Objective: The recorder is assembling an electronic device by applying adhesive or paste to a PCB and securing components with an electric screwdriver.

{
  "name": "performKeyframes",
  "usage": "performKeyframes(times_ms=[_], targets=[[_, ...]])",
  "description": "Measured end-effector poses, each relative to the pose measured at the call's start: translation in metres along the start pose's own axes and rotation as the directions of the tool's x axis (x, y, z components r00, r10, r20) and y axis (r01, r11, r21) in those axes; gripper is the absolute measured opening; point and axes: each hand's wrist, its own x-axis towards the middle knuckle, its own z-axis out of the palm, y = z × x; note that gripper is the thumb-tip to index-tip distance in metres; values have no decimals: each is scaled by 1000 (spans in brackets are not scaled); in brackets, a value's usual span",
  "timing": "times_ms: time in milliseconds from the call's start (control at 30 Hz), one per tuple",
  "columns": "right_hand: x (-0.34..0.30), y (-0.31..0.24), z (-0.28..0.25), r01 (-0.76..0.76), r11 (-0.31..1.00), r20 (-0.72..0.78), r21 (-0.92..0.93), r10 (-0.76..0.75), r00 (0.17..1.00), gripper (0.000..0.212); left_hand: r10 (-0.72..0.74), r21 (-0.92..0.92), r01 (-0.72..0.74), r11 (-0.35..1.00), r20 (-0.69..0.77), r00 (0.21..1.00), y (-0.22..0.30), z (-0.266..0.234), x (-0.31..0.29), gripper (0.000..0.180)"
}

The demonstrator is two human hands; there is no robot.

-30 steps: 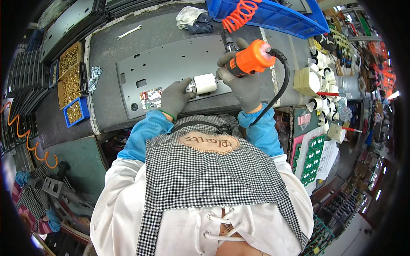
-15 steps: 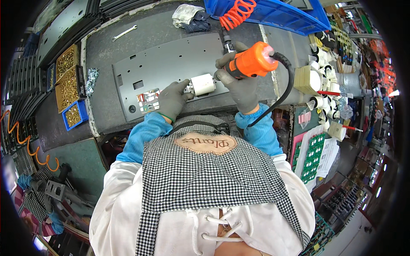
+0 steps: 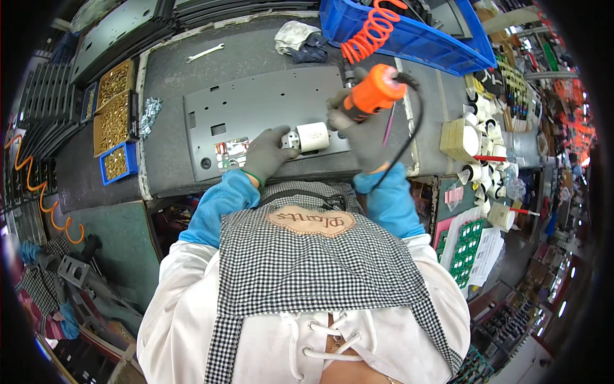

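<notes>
My left hand (image 3: 268,152), in a grey glove, has its fingers closed on the metal end of a white cylinder (image 3: 313,137). The cylinder lies on its side on a dark grey metal panel (image 3: 262,105) with holes and cut-outs. Beside my left wrist, a small circuit board (image 3: 231,153) rests on the panel. My right hand (image 3: 368,141), gloved too, grips an orange power screwdriver (image 3: 376,91) just right of the cylinder. A black cord (image 3: 414,128) loops from the screwdriver's top down past my right sleeve. The screwdriver's tip is hidden.
Left of the panel are loose screws (image 3: 150,116) and a blue bin (image 3: 119,162) of brass-coloured parts. A wrench (image 3: 205,53) and a rag (image 3: 300,41) lie behind. A red coiled hose (image 3: 374,29) hangs before a blue crate (image 3: 409,38). White cylinders (image 3: 492,131) are heaped at right.
The view has shifted, so the bench appears slightly further right and lower. My right hand has turned the screwdriver, which looks smaller and more upright. My left hand stays on the cylinder.
</notes>
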Motion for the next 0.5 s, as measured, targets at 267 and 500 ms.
performKeyframes(times_ms=[267,500], targets=[[-7,-51,-2,366,754,-170,545,-328,929,68,33,-858,370,-356,384,923,-11,-8,-18,40],[-23,-35,32,255,782,-169,568,-192,967,77,-3,-794,374,-480,427,904,-10,-2,-22,30]])
